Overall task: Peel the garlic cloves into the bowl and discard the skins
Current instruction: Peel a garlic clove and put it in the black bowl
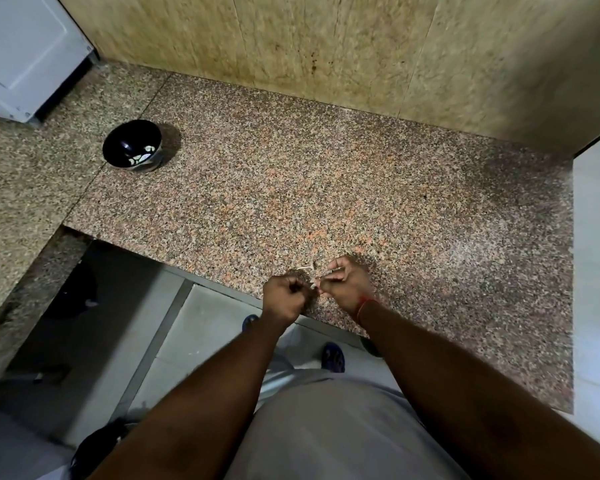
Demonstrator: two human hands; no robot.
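While your left hand (284,299) curls round the clove (313,285) and your right hand's (343,284) fingers pinch its skin (305,269), peel slowly; the bowl (132,145) waits at ten o'clock on the counter (361,188).

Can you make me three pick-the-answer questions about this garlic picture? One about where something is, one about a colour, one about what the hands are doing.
1. Where is the bowl?
A. Far left on the counter
B. Under the hands
C. On the floor

2. What colour is the bowl?
A. White
B. Black
C. Red

3. What are the hands doing?
A. Resting flat
B. Lifting the bowl
C. Pinching something small together

Answers:
1 A: it stands on the granite counter, well away from the hands.
2 B: it is dark and glossy, with pale pieces inside.
3 C: the left hand and right hand are curled close around a small pale piece, probably garlic.
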